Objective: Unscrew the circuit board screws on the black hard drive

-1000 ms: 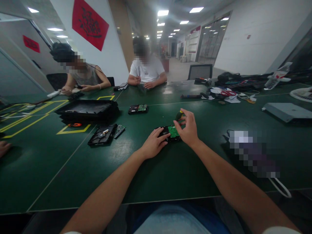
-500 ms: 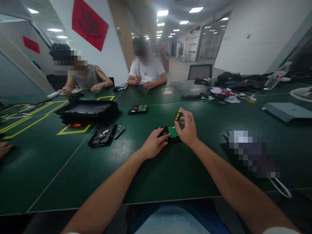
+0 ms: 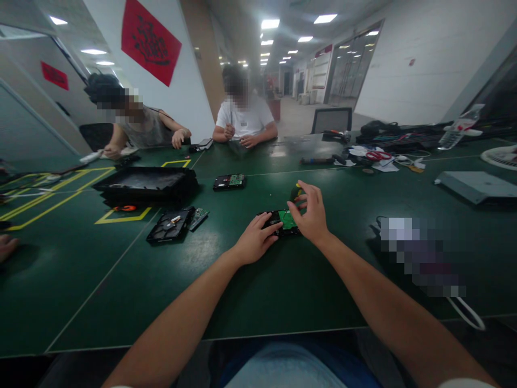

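A hard drive (image 3: 287, 217) with a green circuit board facing up lies on the table in front of me. My left hand (image 3: 251, 240) holds its left side, fingers across the top and thumb along the near edge. Above the drive's right end, my right hand (image 3: 312, 215) grips a small black-and-yellow screwdriver (image 3: 296, 193) between thumb and fingers. The screwdriver stands roughly upright, slightly tilted, over the board. Its tip is too small to make out, and part of the drive is hidden under my hands.
To the left lie an opened drive (image 3: 169, 225), a loose circuit board (image 3: 198, 219) and stacked black trays (image 3: 147, 183). Another hard drive (image 3: 229, 181) sits farther back. A grey metal case (image 3: 476, 186) is at right. Two people (image 3: 244, 116) sit across the green table (image 3: 194, 302).
The screwdriver's handle has turned in my right fingers, showing less yellow. My left hand and the drive stay in place. The person at far left has raised a hand slightly.
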`<action>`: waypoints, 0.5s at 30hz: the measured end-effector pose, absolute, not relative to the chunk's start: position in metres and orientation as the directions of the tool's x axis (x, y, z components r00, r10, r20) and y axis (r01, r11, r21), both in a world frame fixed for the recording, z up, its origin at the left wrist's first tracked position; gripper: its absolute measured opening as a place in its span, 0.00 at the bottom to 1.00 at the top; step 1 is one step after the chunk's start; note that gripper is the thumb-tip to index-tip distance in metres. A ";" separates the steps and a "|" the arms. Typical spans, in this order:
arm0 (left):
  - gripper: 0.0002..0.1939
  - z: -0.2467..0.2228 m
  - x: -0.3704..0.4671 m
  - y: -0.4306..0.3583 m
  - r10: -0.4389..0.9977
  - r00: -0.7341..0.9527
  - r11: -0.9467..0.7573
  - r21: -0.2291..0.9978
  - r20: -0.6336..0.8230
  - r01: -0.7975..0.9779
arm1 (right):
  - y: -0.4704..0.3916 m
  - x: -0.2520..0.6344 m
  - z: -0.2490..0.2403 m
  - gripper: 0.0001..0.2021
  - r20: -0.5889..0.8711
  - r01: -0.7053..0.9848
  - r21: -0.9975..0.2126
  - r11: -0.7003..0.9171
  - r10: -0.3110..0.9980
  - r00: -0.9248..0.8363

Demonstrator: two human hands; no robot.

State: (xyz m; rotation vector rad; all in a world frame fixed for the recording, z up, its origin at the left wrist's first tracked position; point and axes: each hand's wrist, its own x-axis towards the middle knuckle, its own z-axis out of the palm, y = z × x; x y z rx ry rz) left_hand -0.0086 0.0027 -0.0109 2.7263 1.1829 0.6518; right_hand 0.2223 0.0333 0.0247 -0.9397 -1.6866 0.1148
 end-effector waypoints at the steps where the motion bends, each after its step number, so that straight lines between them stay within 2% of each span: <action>1: 0.24 -0.011 -0.009 0.003 0.716 0.607 -0.694 0.257 0.345 0.673 | 0.033 0.222 0.025 0.31 0.777 0.519 -0.523 0.676 0.628 -0.035; 15: 0.24 -0.010 -0.008 0.002 0.724 0.596 -0.686 0.271 0.347 0.675 | 0.033 0.221 0.026 0.31 0.785 0.500 -0.525 0.689 0.619 -0.028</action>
